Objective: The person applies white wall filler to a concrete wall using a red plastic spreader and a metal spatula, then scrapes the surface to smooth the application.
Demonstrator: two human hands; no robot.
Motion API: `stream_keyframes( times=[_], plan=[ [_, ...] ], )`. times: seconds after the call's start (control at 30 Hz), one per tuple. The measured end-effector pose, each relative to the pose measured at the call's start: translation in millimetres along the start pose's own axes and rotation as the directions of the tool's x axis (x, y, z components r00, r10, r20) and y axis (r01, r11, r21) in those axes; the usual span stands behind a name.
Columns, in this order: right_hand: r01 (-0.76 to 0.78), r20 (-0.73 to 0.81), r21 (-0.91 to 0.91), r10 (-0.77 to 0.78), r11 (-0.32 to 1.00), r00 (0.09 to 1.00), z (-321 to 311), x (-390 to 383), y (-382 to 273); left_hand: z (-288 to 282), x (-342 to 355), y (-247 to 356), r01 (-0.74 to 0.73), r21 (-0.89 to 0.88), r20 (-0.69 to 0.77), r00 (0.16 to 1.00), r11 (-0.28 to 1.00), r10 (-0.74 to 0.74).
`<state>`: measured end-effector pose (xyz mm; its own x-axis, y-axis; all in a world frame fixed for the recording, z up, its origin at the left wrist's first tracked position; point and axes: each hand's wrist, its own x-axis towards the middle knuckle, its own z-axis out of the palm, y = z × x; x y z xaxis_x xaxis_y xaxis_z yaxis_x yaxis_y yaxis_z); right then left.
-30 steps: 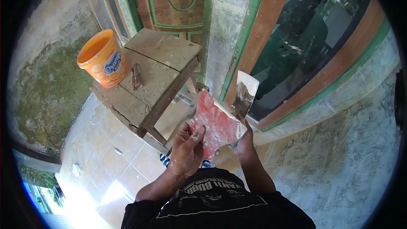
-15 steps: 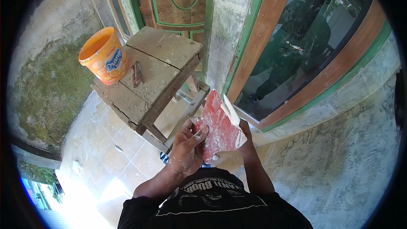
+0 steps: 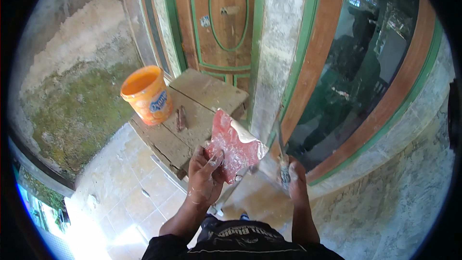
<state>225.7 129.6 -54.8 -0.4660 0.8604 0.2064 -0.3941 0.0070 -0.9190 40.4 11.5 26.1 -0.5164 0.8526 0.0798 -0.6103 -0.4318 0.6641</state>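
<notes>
- Ahead of you stands a wooden door [image 3: 226, 19] with green trim, beside a grey plaster pillar [image 3: 272, 53]
- To your right, a dark window [image 3: 356, 72] sits in a wood and green frame
- At your left, a mossy, patchy wall [image 3: 72, 91]
- Below you, pale floor tiles [image 3: 130, 202] catch bright sunlight near a rough wooden bench [image 3: 192, 115]

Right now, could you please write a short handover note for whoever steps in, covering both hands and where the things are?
Left hand: holds the red board from below, with a dab of white putty near its top edge.
Right hand: grips a scraper, blade up, close to the grey pillar.
Nearby: an orange bucket stands on the wooden bench, with a small brown tool lying beside it.
Done: the board is loaded with putty.
Left: only a little putty remains on the board; I cannot tell how much of the pillar has been covered.
</notes>
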Motion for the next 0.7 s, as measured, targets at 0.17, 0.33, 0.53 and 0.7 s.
stream_keyframes(
  times=[0.17,0.33,0.53,0.7],
  plan=[
    [0.141,0.152,-0.321,-0.096,0.936,0.984,7,-8,-56,6,1,20,-0.267,0.198,-0.039,0.959,0.943,0.280],
    [0.251,0.229,-0.616,-0.135,0.747,0.964,41,-8,-91,9,-6,28,-0.396,0.208,-0.052,0.909,0.894,0.414],
    [0.293,0.245,-0.740,-0.162,0.606,0.956,55,-3,-103,8,-16,32,-0.542,0.404,0.019,0.810,0.737,0.585],
    [0.345,0.288,-0.709,-0.195,0.615,0.938,55,2,-96,10,-24,36,-0.558,0.552,0.115,0.787,0.619,0.607]
  ],
)
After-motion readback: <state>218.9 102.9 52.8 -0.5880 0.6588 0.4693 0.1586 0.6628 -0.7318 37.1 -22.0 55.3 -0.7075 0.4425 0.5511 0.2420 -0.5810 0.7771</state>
